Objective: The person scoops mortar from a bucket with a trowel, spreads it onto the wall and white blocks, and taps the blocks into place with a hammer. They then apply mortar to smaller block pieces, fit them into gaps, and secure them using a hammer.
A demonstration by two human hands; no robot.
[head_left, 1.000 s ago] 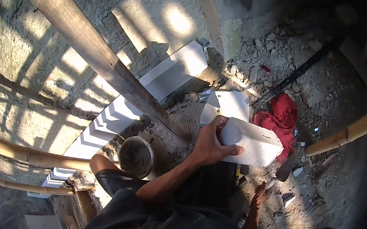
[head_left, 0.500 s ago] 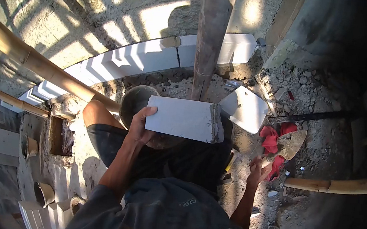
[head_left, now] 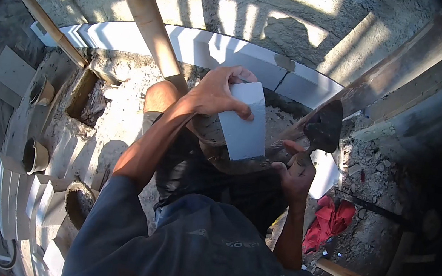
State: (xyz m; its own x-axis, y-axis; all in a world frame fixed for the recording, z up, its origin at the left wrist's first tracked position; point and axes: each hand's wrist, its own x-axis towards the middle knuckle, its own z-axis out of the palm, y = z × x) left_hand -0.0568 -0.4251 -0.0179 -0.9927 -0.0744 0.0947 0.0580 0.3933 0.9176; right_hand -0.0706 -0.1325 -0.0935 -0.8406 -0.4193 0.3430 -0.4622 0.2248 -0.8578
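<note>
My left hand (head_left: pixel 219 95) is closed around the upper end of a white building block (head_left: pixel 247 127), with the thumb across its face. The block is held up on end and slightly tilted, in front of my knees. Closed on the handle of a trowel, my right hand (head_left: pixel 296 175) is just right of the block. The dark trowel blade (head_left: pixel 325 127) points upward, apart from the block. Behind the block, a bucket (head_left: pixel 208 131) between my legs is partly hidden.
White blocks (head_left: pixel 199 47) run in a row along the rough wall. A bamboo pole (head_left: pixel 146 24) slants down near my left knee. Red cloth (head_left: pixel 332 220) and a white block piece (head_left: pixel 325 173) lie right. Buckets (head_left: pixel 35 156) and stacked blocks (head_left: pixel 12 198) stand left.
The view has swung to the right. My left hand has turned the block from lying lengthwise to standing on end. My right hand has lifted the trowel from beside the red cloth towards the block.
</note>
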